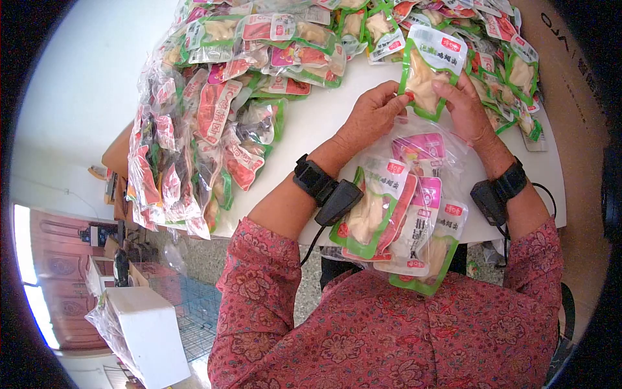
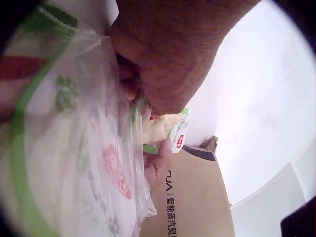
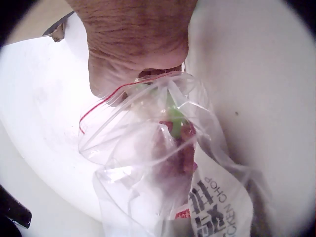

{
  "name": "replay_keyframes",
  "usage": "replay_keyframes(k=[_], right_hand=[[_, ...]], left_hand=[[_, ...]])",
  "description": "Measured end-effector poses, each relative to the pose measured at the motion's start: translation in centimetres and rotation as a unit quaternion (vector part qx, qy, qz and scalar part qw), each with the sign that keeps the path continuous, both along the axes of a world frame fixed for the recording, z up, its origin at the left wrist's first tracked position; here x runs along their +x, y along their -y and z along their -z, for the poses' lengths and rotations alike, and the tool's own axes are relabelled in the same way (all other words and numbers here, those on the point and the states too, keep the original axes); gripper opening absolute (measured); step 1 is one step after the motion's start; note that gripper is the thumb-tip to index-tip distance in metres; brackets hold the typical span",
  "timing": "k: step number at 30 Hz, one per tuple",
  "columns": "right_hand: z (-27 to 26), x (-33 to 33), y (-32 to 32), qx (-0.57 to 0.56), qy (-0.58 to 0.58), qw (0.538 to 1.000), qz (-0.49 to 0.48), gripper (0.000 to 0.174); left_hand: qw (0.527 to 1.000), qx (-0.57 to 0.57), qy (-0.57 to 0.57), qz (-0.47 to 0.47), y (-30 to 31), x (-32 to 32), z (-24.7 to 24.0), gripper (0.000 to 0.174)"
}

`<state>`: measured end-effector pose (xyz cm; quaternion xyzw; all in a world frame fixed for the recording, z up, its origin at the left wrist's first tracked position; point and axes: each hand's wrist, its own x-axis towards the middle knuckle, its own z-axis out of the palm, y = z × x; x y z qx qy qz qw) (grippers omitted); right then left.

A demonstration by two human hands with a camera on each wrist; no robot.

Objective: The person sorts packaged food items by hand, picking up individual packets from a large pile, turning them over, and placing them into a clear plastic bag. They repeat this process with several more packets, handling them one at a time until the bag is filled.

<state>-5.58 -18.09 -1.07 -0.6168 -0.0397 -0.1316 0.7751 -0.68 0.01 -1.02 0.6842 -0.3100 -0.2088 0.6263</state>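
A clear-windowed food packet [image 1: 424, 78] with a green edge, white top and pale meat inside is held up over the table in the head view. My left hand [image 1: 370, 117] pinches its lower left side, and my right hand [image 1: 469, 111] grips its right side with the thumb across the front. Below both hands hangs a clear plastic bag [image 3: 143, 148] with a red line along its mouth, close under the right hand in the right wrist view. Several packets lie inside it, among them a green-edged one [image 1: 369, 217] and a white chicken chop one [image 1: 414, 227].
A large heap of bagged packets [image 1: 227, 110] covers the table's left side, and more packets [image 1: 505, 65] lie at the back right. A cardboard box [image 1: 570, 129] stands along the right edge of the white table [image 1: 317, 110]. A white box [image 1: 146, 337] is on the lower left.
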Motion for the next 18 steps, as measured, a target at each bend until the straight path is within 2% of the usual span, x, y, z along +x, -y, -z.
replay_keyframes(k=[6,9,12,14,16,17,18], right_hand=[[0.2,0.2,0.2,0.031,-0.029,0.999,0.023,0.037],[0.3,0.4,0.3,0.082,-0.028,0.996,0.022,0.038],[-0.4,-0.3,-0.1,0.063,-0.024,0.998,0.015,0.039],[-0.5,-0.7,-0.3,-0.053,0.039,0.997,0.029,0.04],[0.7,-0.1,0.8,-0.066,0.078,0.995,-0.005,0.04],[1.4,0.2,1.4,-0.08,0.117,0.989,-0.038,0.053],[1.4,0.1,1.5,-0.08,0.117,0.989,-0.038,0.053]], left_hand=[[1.0,0.022,0.006,0.001,-0.1,0.1,-0.1,0.022],[1.0,0.023,0.018,0.004,0.0,0.1,-0.1,0.021],[1.0,0.021,0.014,0.003,0.0,0.1,-0.1,0.021],[1.0,0.014,0.014,0.003,0.0,0.0,-0.1,0.021],[1.0,0.007,0.015,0.003,0.0,0.0,-0.1,0.021],[1.0,0.01,0.016,0.004,0.1,0.0,-0.2,0.022],[1.0,0.014,0.018,0.005,0.1,-0.1,-0.3,0.022]])
